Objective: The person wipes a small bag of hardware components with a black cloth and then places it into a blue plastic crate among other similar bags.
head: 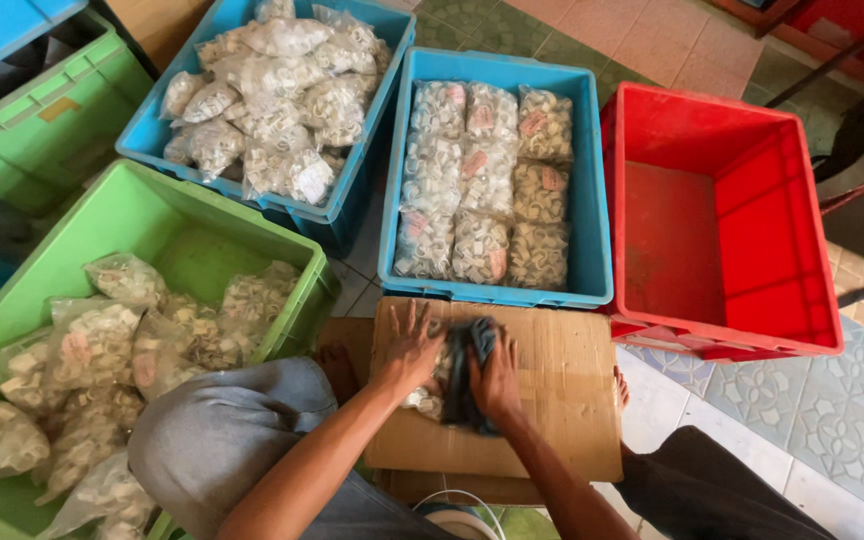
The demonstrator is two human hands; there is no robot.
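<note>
A clear plastic bag of small pale pieces (430,392) lies on a sheet of brown cardboard (552,380) in front of me. My left hand (412,348) presses flat on the bag with fingers spread. My right hand (495,378) grips a dark blue-grey cloth (464,372) and holds it against the bag. The cloth hides most of the bag.
A blue crate (592,210) ahead holds neat rows of filled bags. Another blue crate (142,130) at the back left is heaped with bags. A green crate (152,195) at my left holds loose bags. An empty red crate (712,230) stands at the right on patterned floor tiles.
</note>
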